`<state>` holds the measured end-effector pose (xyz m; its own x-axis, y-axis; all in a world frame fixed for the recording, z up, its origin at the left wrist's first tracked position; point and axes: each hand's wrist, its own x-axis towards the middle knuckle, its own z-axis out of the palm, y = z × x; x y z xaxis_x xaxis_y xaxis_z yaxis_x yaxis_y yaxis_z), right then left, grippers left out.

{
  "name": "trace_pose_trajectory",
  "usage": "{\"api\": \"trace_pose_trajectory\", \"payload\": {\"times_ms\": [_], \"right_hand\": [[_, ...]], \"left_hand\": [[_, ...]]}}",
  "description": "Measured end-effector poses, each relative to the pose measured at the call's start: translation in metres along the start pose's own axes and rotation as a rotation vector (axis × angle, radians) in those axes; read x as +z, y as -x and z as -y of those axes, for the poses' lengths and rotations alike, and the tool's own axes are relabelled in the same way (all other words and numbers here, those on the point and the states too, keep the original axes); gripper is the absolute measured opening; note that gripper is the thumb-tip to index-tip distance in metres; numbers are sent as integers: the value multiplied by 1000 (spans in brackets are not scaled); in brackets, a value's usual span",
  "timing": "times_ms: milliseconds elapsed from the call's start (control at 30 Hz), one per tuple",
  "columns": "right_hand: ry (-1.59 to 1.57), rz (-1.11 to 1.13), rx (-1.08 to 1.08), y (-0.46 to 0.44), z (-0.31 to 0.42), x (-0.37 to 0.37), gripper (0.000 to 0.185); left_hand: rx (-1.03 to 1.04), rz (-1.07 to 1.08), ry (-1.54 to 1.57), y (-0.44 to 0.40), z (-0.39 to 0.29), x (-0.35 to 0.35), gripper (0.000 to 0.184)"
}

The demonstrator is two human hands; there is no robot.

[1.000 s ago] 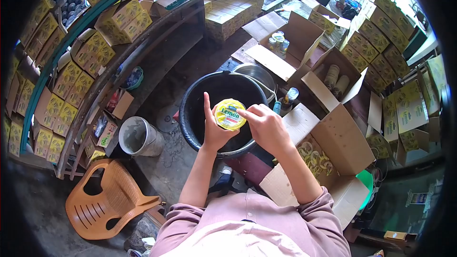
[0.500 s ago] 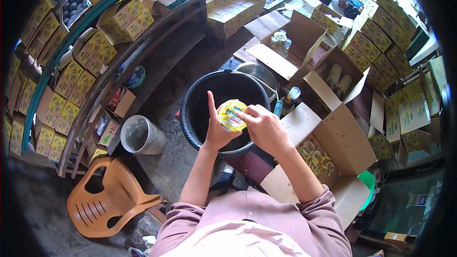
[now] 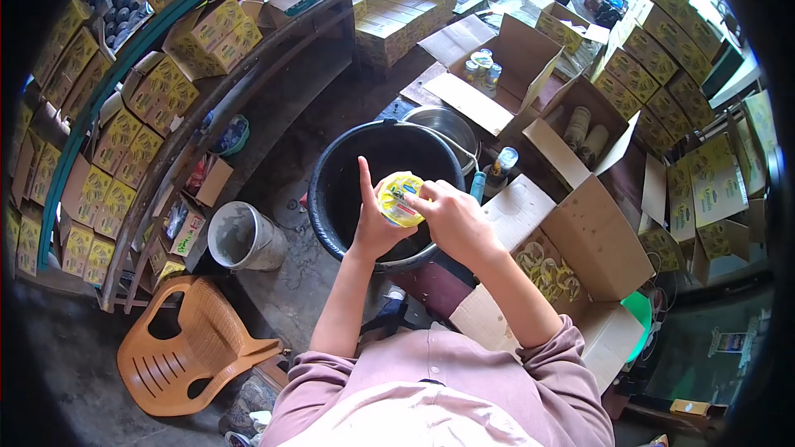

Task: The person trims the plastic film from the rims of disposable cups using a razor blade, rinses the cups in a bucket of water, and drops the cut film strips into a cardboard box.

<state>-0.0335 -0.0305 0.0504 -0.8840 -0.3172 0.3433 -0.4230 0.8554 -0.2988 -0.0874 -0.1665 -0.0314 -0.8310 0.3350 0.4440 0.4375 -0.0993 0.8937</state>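
My left hand (image 3: 378,228) is wrapped around a round container with a yellow printed lid (image 3: 402,199), its index finger pointing up and away. My right hand (image 3: 460,222) has its fingers bent and pressed on the lid's right side. What its fingertips pinch there is partly hidden. Both hands are above a large black tub (image 3: 329,232). To the right, an open carton (image 3: 598,236) holds several yellow-edged round labels or lids (image 3: 551,277).
A metal pot (image 3: 443,126) and a teal-handled tool (image 3: 478,186) sit beyond the tub. Open cartons (image 3: 530,58) stand at the right, one with several jars (image 3: 483,70). A grey bucket (image 3: 240,236) and an orange chair (image 3: 195,339) are at the left. Yellow boxes (image 3: 132,145) fill the shelves.
The view has shifted slightly. Both hands keep hold at the lidded container, with the right fingers moved a little across the lid.
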Motion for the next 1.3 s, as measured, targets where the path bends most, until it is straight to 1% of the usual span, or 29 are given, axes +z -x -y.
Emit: {"api": "trace_pose_trajectory", "payload": {"times_ms": [167,233,367,467,500,567,667,700,800,900,933,1033,1167,1233,1300], "right_hand": [[27,34,23,15,-7,-11,35],[26,40,21,21,-10,-17,35],[52,18,12,25,-14,-20,36],[-26,-53,-4,27,-19,-29,37],[-109,-107,16,26,-21,-33,37],[-205,-165,136,25,-27,-30,37],[-102,-259,311,19,-23,-2,42],[-111,-227,289,18,-24,9,49],[-103,-231,325,5,-11,24,57],[-167,-338,379,-5,-5,30,54],[-194,-379,348,-5,-8,36,56],[-215,-418,361,-9,-9,38,56],[-265,-440,353,-14,-14,40,55],[-263,-452,338,-17,-17,41,54],[-293,-410,352,-21,-18,37,50]], "left_hand": [[-11,-55,-14,0,3,0,122],[11,-46,-13,0,1,1,123],[14,-59,-1,-1,1,3,123],[-29,-124,78,-1,2,3,123],[-14,-135,19,0,3,2,122],[14,-158,-97,0,4,0,119],[48,-190,-144,1,5,0,115],[46,-196,-124,1,5,1,114],[53,-217,-94,2,6,2,112],[79,-225,-99,3,7,5,111],[89,-222,-84,3,6,6,110],[123,-193,-81,4,5,4,107],[174,-165,-99,4,10,2,104],[203,-183,-141,3,10,1,102],[200,-225,-133,3,11,2,102]]}}
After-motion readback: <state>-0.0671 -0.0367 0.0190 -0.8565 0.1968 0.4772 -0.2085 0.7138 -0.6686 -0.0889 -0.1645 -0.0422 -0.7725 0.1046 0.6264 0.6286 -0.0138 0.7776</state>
